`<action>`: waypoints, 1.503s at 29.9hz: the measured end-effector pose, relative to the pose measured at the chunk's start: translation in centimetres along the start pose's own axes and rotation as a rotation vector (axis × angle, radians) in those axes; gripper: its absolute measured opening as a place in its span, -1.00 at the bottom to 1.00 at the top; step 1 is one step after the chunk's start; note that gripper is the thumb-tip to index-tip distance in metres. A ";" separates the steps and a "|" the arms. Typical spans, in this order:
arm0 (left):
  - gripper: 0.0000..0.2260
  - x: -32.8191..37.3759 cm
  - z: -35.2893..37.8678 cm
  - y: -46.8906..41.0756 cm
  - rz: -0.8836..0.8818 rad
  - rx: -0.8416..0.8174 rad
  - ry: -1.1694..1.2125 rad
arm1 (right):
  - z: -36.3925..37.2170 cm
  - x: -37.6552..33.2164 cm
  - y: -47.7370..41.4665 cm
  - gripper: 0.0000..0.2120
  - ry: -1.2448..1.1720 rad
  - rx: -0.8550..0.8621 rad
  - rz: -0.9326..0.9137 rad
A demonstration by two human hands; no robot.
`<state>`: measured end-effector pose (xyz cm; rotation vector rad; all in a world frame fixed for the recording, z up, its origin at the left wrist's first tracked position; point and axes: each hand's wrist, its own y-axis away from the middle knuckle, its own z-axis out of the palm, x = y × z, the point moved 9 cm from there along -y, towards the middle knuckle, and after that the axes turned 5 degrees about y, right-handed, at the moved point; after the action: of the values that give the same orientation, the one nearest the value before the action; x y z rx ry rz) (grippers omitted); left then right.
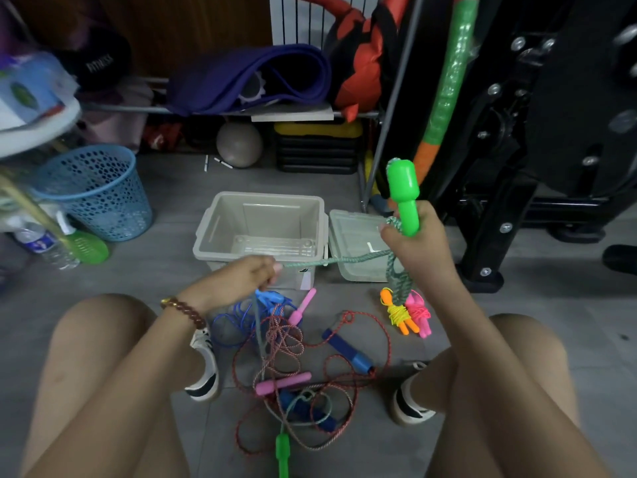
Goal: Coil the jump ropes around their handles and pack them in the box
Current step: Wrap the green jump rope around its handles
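Box (206, 232): beige plastic, open-topped, standing on the grey floor at 12 o'clock from the person's knees.
Lid (351, 236): translucent, lying flat just beside the box at its 3 o'clock.
Right hand (412, 243): fingers and thumb wrapped round the narrow lower shaft of the green handle (404, 194), above the lid.
Handle pose: upright, with its thick rounded end pointing to 12 o'clock, clear of the fist.
Green-and-white rope (344, 260): bunched against the shaft under the thumb. A doubled loop hangs from the fist toward 6 o'clock, and one taut stretch runs toward 9 o'clock across the box's front.
Left hand (241, 276): fingers curled, pinching the taut stretch at the fingertips in front of the box's near wall. A beaded bracelet (186, 310) is on the wrist.
Second green handle (282, 453): on the floor at 6 o'clock, at the bottom edge of view between the legs.
Wound bundles: an orange-handled rope (396, 313) wrapped in yellow cord and a pink-handled rope (418, 313) wrapped in pink cord lie side by side at 6 o'clock from the lid, under the hanging loop.
Loose pile: a red braided rope (344, 374), a blue cord (234, 319), pink handles (282, 382) and dark blue handles (348, 350) lie tangled between the shoes, at 6 o'clock from the box.
Wastebasket (96, 191): blue, perforated, at 9 o'clock from the box and well apart from it.
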<state>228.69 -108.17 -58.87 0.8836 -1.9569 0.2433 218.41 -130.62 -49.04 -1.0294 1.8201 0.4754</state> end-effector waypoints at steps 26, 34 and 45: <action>-0.69 1.9 2.8 -0.7 0.163 0.069 0.388 | 5.0 -1.2 4.0 -0.88 -0.373 -0.329 -0.001; -0.68 -7.3 8.2 -0.6 -0.066 -0.103 0.053 | 5.3 0.0 3.9 -0.75 -0.788 -0.250 0.289; -0.74 -0.1 0.0 0.4 0.122 0.466 0.138 | 3.0 -0.8 1.5 -0.52 -0.025 -0.102 -0.094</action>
<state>228.51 -107.86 -58.83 1.0099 -1.8553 0.8350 218.98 -127.37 -49.89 -1.1675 1.7322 0.5258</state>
